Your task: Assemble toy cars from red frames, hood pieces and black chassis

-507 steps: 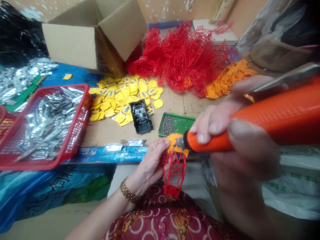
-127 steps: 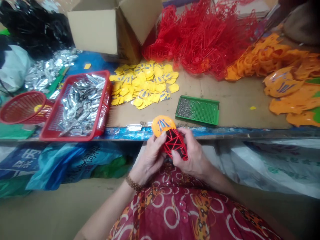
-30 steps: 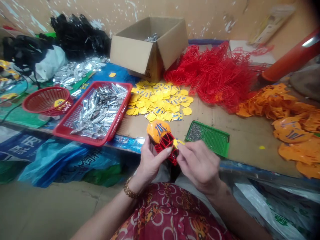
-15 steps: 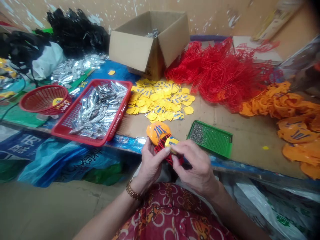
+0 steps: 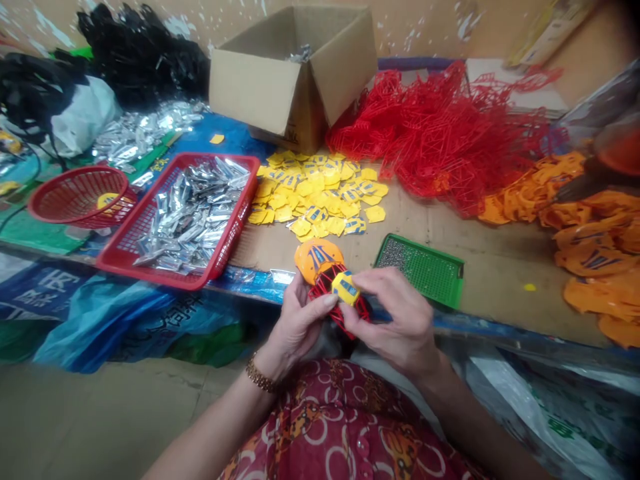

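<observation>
My left hand [image 5: 300,327] and right hand [image 5: 397,320] clenched on the red lattice frame [image 5: 324,287]
Left wraps it below its orange cap [image 5: 317,259]; right presses a yellow tag [image 5: 345,288] on, just left of the green perforated tray [image 5: 425,270], with loose yellow tags [image 5: 320,197] beyond and a red basket of foil pieces [image 5: 220,155] further left.

The head camera looked forward and down from the person's head, facing the wall [image 5: 425,27] behind the tabletop [image 5: 500,293]. It was closest to the blouse [image 5: 345,427] at lower center, and just beyond that were the left hand [image 5: 300,327], the right hand [image 5: 397,320], the red frame [image 5: 325,287] and the yellow tag [image 5: 346,288]. The box [image 5: 295,80] sat farther off at upper center. The floor [image 5: 100,420] showed at lower left, and the tabletop's front edge sloped down toward the right of the frame.
</observation>
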The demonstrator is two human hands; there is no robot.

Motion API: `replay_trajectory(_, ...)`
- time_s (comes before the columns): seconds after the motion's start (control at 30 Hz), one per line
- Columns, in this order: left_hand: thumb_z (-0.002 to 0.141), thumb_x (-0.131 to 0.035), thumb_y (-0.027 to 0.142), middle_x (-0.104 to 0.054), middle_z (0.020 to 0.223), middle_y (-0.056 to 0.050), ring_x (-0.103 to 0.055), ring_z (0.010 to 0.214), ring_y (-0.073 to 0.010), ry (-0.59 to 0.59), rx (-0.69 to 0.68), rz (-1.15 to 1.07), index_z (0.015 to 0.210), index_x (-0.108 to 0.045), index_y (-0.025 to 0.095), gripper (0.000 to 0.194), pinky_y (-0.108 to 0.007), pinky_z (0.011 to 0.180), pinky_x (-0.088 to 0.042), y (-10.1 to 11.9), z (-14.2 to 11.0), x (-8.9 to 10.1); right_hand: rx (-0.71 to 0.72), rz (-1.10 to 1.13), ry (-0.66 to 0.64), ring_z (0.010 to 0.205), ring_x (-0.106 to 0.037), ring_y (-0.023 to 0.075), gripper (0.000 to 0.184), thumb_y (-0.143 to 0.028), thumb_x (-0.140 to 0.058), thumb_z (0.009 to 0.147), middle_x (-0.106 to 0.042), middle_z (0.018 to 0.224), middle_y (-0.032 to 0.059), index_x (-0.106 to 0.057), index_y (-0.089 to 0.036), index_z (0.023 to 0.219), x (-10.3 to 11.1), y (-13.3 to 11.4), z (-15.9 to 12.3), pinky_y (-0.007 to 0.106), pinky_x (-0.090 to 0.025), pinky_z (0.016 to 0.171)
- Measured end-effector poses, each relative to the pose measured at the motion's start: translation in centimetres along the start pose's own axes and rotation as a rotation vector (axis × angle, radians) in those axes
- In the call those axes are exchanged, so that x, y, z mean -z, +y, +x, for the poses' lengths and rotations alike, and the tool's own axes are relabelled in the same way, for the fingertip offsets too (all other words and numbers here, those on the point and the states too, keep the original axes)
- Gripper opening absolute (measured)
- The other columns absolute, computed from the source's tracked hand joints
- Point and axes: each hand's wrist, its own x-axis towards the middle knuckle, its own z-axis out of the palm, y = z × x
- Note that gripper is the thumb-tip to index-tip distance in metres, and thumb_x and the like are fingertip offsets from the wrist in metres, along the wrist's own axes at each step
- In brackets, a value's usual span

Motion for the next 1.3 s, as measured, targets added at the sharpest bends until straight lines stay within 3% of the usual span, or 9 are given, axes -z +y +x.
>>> replay_trajectory(0.17, 0.064, -0.088, 0.021, -0.073, 0.108, -0.007, -0.071, 0.097, -0.0210, -0.004, -0.027, -0.022, 0.109, -0.063, 0.017, 0.051, -0.033, 0.093, -0.055, 0.0, 0.1, 0.1, -0.083, -0.053, 0.143, 0.084, -0.067, 0.0186, 0.026, -0.016, -0.072, 0.079, -0.069, 0.094, 0.0081, -0.066, -0.020, 0.104, 0.7, 0.1, 0.2, 0.034, -0.060, 0.071)
replay_trajectory(0.5, 0.070, -0.085, 0.023, -0.071, 0.112, -0.006, -0.068, 0.103, -0.0199, -0.003, -0.168, -0.031, 0.114, -0.063, 0.020, 0.049, -0.031, 0.096, -0.053, -0.8, 0.2, -0.3, -0.032, -0.031, 0.111, 0.084, -0.068, 0.0196, 0.027, -0.015, -0.075, 0.078, -0.071, 0.091, 0.0107, -0.067, -0.013, 0.104, -0.8, -0.8, -0.9, 0.034, -0.060, 0.073)
replay_trajectory(0.87, 0.072, -0.083, 0.030, -0.071, 0.113, -0.007, -0.068, 0.104, -0.0223, 0.008, -0.164, 0.007, 0.114, -0.061, 0.020, 0.048, -0.034, 0.096, -0.053, -1.0, 0.1, -0.4, 0.002, -0.044, 0.152, 0.088, -0.070, 0.0192, 0.034, -0.015, -0.076, 0.077, -0.072, 0.097, 0.0116, -0.066, -0.014, 0.110, -0.9, -0.6, -1.2, 0.033, -0.061, 0.076)
replay_trajectory(1.0, 0.079, -0.078, 0.028, -0.070, 0.114, -0.006, -0.067, 0.105, -0.0197, -0.003, -0.307, 0.197, 0.114, -0.060, 0.021, 0.040, -0.033, 0.097, -0.053, -1.1, 0.2, -0.6, -0.145, 0.116, 0.207, 0.095, -0.070, 0.0194, 0.033, -0.013, -0.072, 0.079, -0.072, 0.102, 0.0093, -0.067, -0.019, 0.111, -1.6, 0.0, -2.4, 0.036, -0.061, 0.084)
replay_trajectory(1.17, 0.078, -0.078, 0.021, -0.067, 0.094, 0.000, -0.063, 0.086, -0.0140, -0.023, -0.596, 0.705, 0.103, -0.061, 0.021, 0.030, -0.026, 0.081, -0.052, -0.6, 0.2, -1.7, -0.442, 0.379, 0.346, 0.099, -0.072, 0.0186, 0.027, -0.019, -0.062, 0.088, -0.073, 0.109, 0.0095, -0.067, -0.019, 0.115, -2.4, 0.3, -3.8, 0.034, -0.062, 0.087)
replay_trajectory(1.3, 0.080, -0.075, 0.023, -0.064, 0.091, 0.000, -0.060, 0.081, -0.0146, -0.063, -0.653, 0.870, 0.105, -0.058, 0.021, 0.030, -0.028, 0.074, -0.051, -0.3, 0.4, -2.6, -0.579, 0.499, 0.436, 0.095, -0.073, 0.0162, 0.023, -0.025, -0.061, 0.091, -0.076, 0.106, 0.0068, -0.068, -0.021, 0.113, -2.7, 0.6, -4.5, 0.030, -0.062, 0.084)
